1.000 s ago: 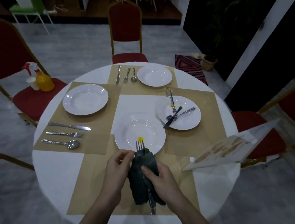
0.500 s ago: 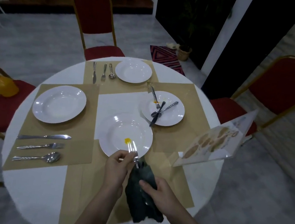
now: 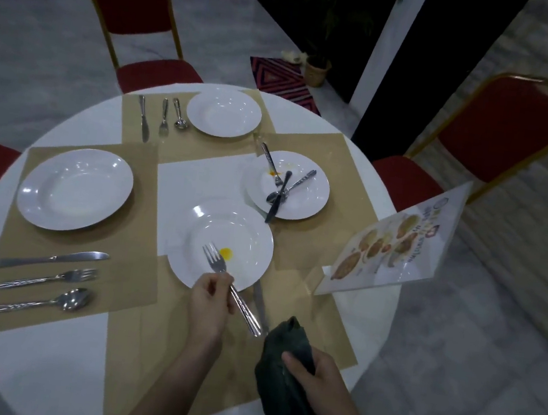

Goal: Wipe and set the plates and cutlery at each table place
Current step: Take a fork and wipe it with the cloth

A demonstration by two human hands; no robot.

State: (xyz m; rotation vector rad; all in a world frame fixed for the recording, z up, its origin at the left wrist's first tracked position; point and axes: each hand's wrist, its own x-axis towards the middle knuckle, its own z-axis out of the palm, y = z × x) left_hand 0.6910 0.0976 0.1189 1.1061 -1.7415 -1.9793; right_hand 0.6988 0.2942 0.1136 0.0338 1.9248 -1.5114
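Near place, cutlery step: left hand (image 3: 208, 297) pinches fork (image 3: 227, 282) over stained plate (image 3: 221, 242); right hand (image 3: 317, 378) grips cloth (image 3: 287, 343). Next, probably lay fork on placemat (image 3: 168, 301), then wipe plate.

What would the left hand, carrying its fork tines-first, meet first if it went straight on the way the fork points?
Probably the near plate: the fork in the left hand already points over its rim, near the yellow spot. Height above the plate is unclear.

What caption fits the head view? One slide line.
Left hand holds a fork over a stained plate; right hand grips a dark cloth.
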